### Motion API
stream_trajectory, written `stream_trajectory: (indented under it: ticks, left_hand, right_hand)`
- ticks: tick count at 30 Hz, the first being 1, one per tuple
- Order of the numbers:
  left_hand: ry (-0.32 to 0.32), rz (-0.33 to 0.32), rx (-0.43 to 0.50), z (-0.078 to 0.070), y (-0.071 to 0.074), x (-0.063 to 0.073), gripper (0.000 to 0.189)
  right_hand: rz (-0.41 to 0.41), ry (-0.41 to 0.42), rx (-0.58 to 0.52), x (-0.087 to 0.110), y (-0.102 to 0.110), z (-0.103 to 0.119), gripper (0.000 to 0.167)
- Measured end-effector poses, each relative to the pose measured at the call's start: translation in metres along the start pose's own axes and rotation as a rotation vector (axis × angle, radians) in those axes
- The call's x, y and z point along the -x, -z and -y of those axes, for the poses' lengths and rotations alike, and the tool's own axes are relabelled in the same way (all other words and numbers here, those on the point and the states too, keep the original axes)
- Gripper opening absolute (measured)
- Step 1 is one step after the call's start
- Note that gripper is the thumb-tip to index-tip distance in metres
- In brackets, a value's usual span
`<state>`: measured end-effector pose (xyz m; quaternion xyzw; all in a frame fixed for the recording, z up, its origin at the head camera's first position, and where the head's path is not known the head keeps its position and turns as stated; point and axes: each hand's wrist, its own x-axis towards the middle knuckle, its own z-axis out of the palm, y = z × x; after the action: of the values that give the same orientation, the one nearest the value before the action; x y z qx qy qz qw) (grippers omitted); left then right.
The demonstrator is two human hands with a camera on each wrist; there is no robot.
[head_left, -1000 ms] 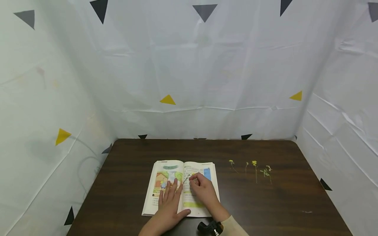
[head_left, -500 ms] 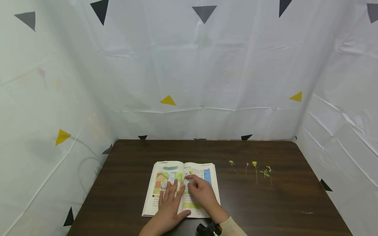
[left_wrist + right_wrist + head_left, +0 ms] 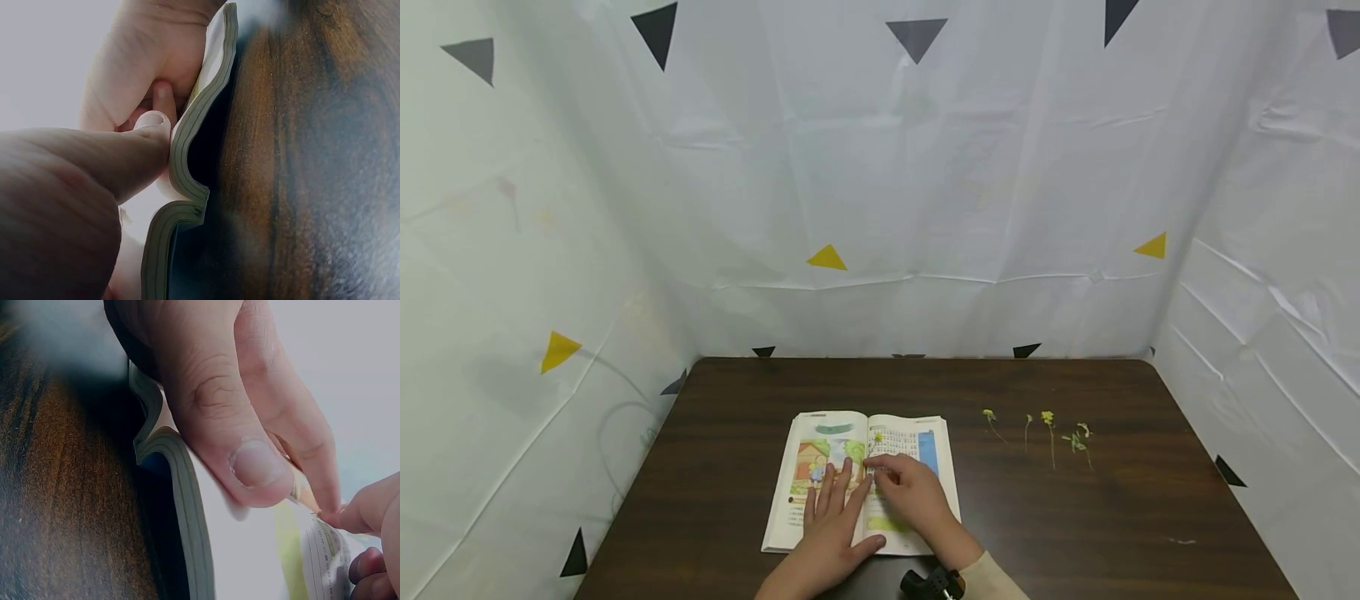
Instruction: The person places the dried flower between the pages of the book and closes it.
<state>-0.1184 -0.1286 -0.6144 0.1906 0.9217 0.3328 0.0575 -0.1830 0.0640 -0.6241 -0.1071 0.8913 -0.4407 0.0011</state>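
An open book (image 3: pixel 902 543) with printed, illustrated pages lies near the table's front edge. My left hand (image 3: pixel 831 527) rests on it with fingers spread, across the left page and the gutter. Its thumb (image 3: pixel 134 147) lies over the lower pages in the left wrist view. On the right page is a small yellow flower (image 3: pixel 877 437), its thin stem running down toward the gutter. My right hand (image 3: pixel 913 492) touches the page by the stem with its index finger stretched out, close to the left index fingertip; its other fingers are bent under.
Several small flower sprigs lie to the right of the book, among them a yellow one (image 3: pixel 1048 418) and a leafy one (image 3: pixel 1077 440). A pale scrap (image 3: pixel 1182 542) lies farther right on the dark wooden table (image 3: pixel 1112 517). White sheeting (image 3: pixel 925 192) encloses three sides.
My right fingers have gone from pinching the flower stem above the page to touching the page lower and farther left. The flower's head now shows uncovered. The left hand stays put.
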Motion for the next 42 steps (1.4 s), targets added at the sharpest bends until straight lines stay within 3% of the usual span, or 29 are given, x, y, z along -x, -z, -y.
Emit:
stream_trajectory:
  ticks: [5,12,17,22,28,35,39,42]
  left_hand:
    - [-0.012,-0.018,-0.034,0.0,-0.003,0.001,0.08]
    - [-0.031,-0.008,-0.098,0.004,-0.007,0.0,0.073]
    - [-0.049,-0.022,-0.164,0.005,-0.01,-0.001,0.081]
    - [-0.035,-0.027,-0.15,0.003,-0.008,0.0,0.082]
    - [-0.017,-0.004,-0.114,0.003,-0.008,0.0,0.082]
    - [-0.015,0.003,-0.118,0.003,-0.012,-0.001,0.085]
    - [-0.013,0.0,-0.131,0.003,-0.011,-0.001,0.084]
    - [-0.015,-0.006,-0.133,0.003,-0.009,-0.001,0.084]
  right_hand:
    - [-0.003,0.001,-0.027,0.002,0.001,-0.002,0.024]
    - [0.003,-0.016,-0.204,0.004,0.005,-0.008,0.022]
    - [0.052,0.01,-0.338,0.006,0.014,-0.013,0.019]
    - [0.12,0.041,-0.43,0.012,0.018,-0.01,0.021]
    - [0.147,0.15,-0.384,0.023,0.022,-0.004,0.02]
    - [0.092,0.267,-0.258,0.039,0.036,-0.007,0.02]
    - [0.042,0.288,-0.213,0.043,0.045,-0.01,0.027]
    - [0.024,0.247,-0.15,0.044,0.058,-0.009,0.024]
